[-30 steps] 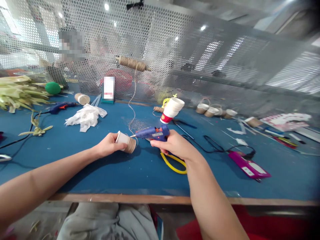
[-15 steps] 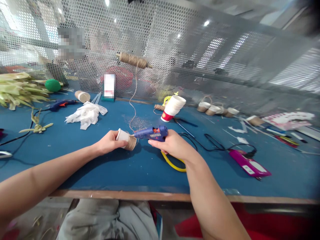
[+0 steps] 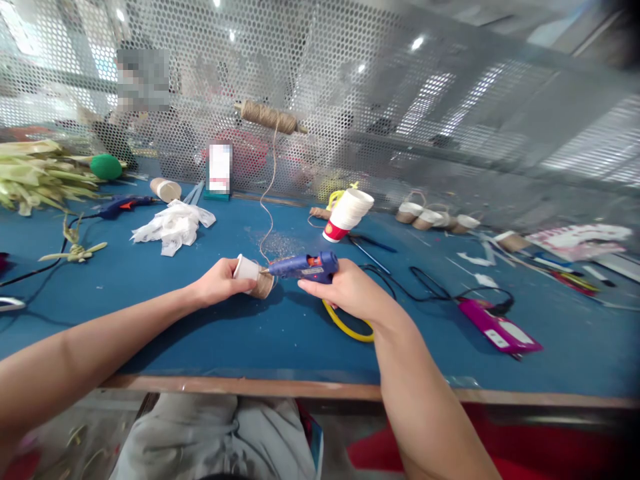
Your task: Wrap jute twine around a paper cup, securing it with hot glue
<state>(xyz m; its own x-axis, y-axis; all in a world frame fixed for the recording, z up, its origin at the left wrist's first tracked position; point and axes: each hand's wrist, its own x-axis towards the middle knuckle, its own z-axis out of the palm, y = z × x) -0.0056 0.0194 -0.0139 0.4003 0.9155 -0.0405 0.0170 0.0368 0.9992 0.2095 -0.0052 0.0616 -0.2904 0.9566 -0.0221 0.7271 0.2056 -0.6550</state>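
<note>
My left hand [image 3: 217, 283] is closed round a small paper cup [image 3: 253, 275] lying on its side, its lower half wrapped in brown twine. My right hand [image 3: 350, 290] grips a blue hot glue gun [image 3: 305, 267], whose nozzle touches the cup's twine-wrapped side. A strand of twine [image 3: 270, 200] runs up from the cup to a twine spool [image 3: 269, 118] hung on the perforated metal screen. Both hands hover just over the blue table top [image 3: 200, 333].
A stack of white paper cups [image 3: 347, 213] lies behind the glue gun, with several twine-wrapped cups [image 3: 433, 219] further right. A yellow-handled tool [image 3: 347, 323], black cable and magenta device [image 3: 497, 330] lie to the right. White crumpled plastic [image 3: 173, 227], a second glue gun [image 3: 123, 205] and dried leaves [image 3: 35, 177] sit left.
The hands, cup and glue gun have stayed almost where they were; the nozzle has closed in from just off the cup to touching its wrapped side.
</note>
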